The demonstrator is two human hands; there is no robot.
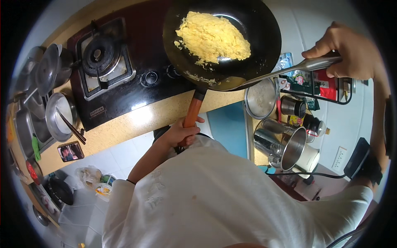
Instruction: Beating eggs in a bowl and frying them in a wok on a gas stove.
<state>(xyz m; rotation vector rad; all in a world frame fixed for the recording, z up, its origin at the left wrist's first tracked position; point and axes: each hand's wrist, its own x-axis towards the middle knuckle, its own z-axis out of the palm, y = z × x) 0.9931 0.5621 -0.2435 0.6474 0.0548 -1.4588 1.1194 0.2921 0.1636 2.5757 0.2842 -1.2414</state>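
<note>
My left hand (183,132) grips the orange-brown handle (193,111) of a dark wok (263,34). A mound of yellow scrambled egg (217,37) lies in the wok, with small bits stuck along the near wall. In my right hand (353,55) is the metal handle of a spatula (302,66), held out to the right of the wok. The spatula's blade (232,83) lies low at the wok's near rim, close to the handle joint, apart from the egg mound.
Left of the wok is a gas burner (97,54) on the black cooktop (124,93). A metal bowl (51,124) with chopsticks (71,127) and a phone (70,151) are on the counter. At right stand a round sieve or lid (261,98), a steel pot (293,148) and a wire rack (332,99) of packets.
</note>
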